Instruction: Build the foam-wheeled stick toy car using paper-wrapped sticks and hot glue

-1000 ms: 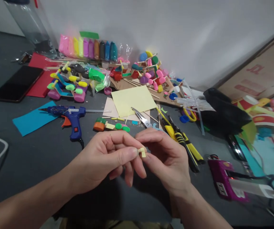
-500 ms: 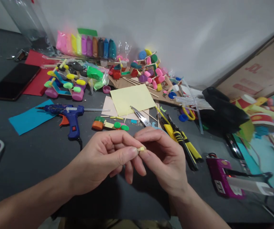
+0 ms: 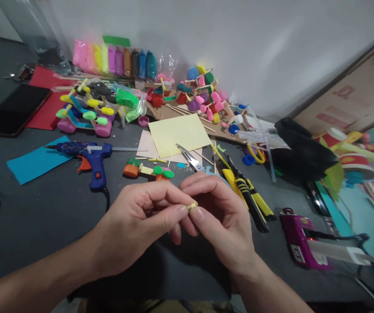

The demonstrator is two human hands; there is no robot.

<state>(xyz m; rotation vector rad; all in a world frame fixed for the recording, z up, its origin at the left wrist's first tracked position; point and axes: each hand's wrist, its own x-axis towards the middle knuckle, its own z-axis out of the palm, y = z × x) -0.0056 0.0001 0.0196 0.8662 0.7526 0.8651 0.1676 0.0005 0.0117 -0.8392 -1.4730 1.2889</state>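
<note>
Between the fingertips of both hands is a small pale-yellow piece [image 3: 192, 206], mostly covered, so its exact kind is unclear. My left hand [image 3: 151, 219] pinches its left end with thumb and forefinger. From the other side, the thumb and fingers of my right hand [image 3: 221, 217] close on it. Just beyond the hands lies a little model [image 3: 148, 170] with an orange and green wheel part and green ovals. A pair of scissors [image 3: 190, 157] with light-blue handles is partly hidden behind my right hand. Yellow-and-black pliers [image 3: 247, 195] rest beside that hand.
A blue glue gun [image 3: 97, 158] lies left on blue paper [image 3: 33, 163]. Yellow paper [image 3: 178, 134] is at the centre. Finished-looking small vehicles [image 3: 85, 115] and clay packets [image 3: 118, 61] stand toward the wall. A purple device [image 3: 299, 239] with cables sits at right.
Both hands keep their pinch on the small yellow piece, with only a slight shift of the fingers. The whole view has moved a little, so the table things appear slightly further left.
</note>
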